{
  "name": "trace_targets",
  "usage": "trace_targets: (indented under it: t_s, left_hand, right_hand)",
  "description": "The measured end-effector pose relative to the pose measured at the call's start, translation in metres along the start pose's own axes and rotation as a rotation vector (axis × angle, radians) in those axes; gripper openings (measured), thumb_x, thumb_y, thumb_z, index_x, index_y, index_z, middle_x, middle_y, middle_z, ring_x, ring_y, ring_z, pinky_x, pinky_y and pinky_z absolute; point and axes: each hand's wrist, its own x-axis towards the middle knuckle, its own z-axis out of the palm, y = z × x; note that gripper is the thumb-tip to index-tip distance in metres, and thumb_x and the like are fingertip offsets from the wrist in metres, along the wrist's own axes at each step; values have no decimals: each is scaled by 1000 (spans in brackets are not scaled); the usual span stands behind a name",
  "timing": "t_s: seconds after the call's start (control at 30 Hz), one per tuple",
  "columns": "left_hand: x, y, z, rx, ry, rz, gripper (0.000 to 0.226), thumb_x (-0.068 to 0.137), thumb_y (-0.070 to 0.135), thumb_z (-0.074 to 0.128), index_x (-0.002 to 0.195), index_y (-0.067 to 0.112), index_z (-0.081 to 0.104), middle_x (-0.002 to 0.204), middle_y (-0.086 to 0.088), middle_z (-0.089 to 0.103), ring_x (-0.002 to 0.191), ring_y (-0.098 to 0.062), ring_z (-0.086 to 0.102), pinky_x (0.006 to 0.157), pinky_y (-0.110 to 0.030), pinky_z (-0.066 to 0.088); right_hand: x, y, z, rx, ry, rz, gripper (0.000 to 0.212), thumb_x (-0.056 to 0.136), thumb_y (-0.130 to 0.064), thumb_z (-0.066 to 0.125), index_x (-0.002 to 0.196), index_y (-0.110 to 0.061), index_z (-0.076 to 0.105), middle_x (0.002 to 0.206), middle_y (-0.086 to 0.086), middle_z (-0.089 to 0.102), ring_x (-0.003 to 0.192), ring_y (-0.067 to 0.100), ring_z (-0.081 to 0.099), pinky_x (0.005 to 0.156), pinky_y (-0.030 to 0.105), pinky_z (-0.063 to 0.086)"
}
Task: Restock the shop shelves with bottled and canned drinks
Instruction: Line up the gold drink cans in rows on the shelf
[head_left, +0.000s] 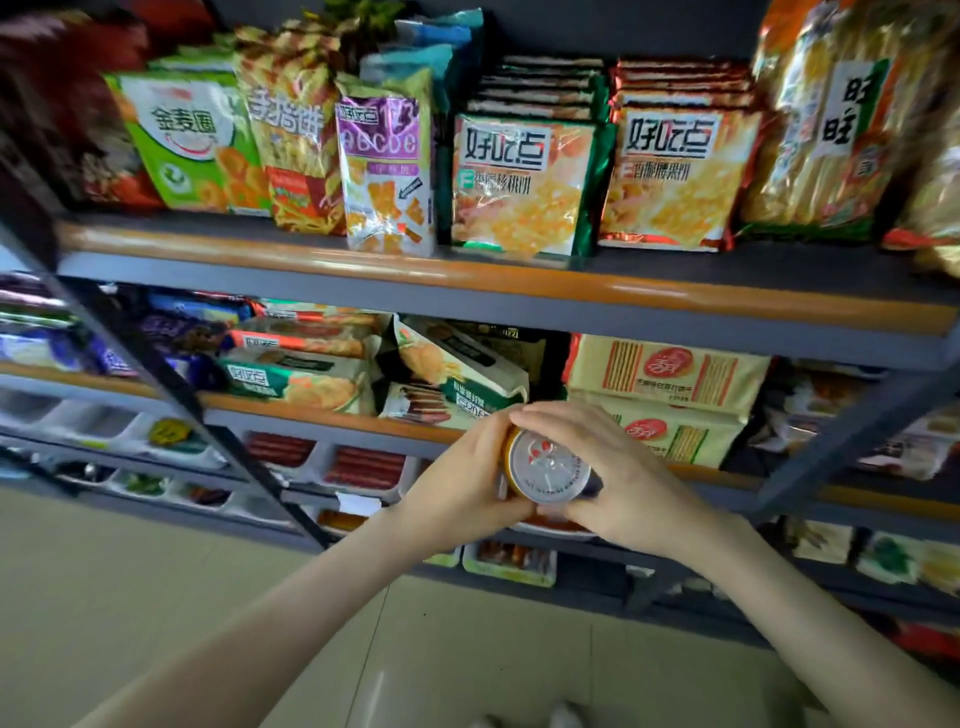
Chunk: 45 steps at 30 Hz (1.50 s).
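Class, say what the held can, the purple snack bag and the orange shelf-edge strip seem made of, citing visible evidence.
Can: metal, likely aluminium; silvery, bright sheen on top.
Purple snack bag: glossy plastic film, perhaps foil-lined; crinkles, sharp glints.
Orange shelf-edge strip: smooth, shiny, probably plastic; uncertain.

Small shop, snack aisle. Dark metal shelves (467, 299) w/ orange edge strips run 9 to 3 o'clock in several tiers. Branded biscuit & cracker bags (524, 187) stand face-out in rows at 12, more packs (665, 374) at 3, trays of wrapped sausages (363, 465) at 8. Beige tile floor (493, 649) at 6.
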Motion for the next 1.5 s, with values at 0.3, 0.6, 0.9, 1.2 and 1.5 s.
trace_targets:
  t_s: [0.3,0.6,0.9,1.2,1.5]
  left_hand:
    - [-8,14,2,-1127,61,-920,57,72,50,73,116,15,61,107,-9,73,102,-24,68,84,-39,56]
    - [-10,18,-3,-1150,-18,-1081,54,90,65,38,107,20,63,93,-4,74,90,-20,67,84,-38,54]
    - [-37,-5,-9,439,70,-280,39,94,16,58,131,15,45,120,-11,61,101,-31,63,79,-40,55]
    - [-14,-16,-19,759,67,504,97,76,15,80,150,15,17,158,-15,10,148,-29,8,119,-51,14]
    - [20,29,-42,196,168,-22,83,62,73,62,124,20,45,101,7,68,94,-8,60,73,-16,47]
  right_hand:
    - [-1,12,-4,130,-328,162,92,76,-39,78,139,-57,14,147,-45,1,138,-19,-3,101,-5,0]
    - [3,5,25,106,-90,87,83,75,-32,82,138,-42,28,143,-33,24,136,-18,17,106,1,17]
    - [13,7,18,742,110,547,34,73,-44,67,102,-27,67,89,-16,72,81,-5,64,59,9,45]
    - [21,-6,19,986,-63,764,67,75,-76,57,122,-29,63,116,1,70,109,20,66,98,46,49]
    - [20,-18,-40,796,0,700,63,82,-59,30,98,-14,71,84,14,73,76,23,69,69,35,57]
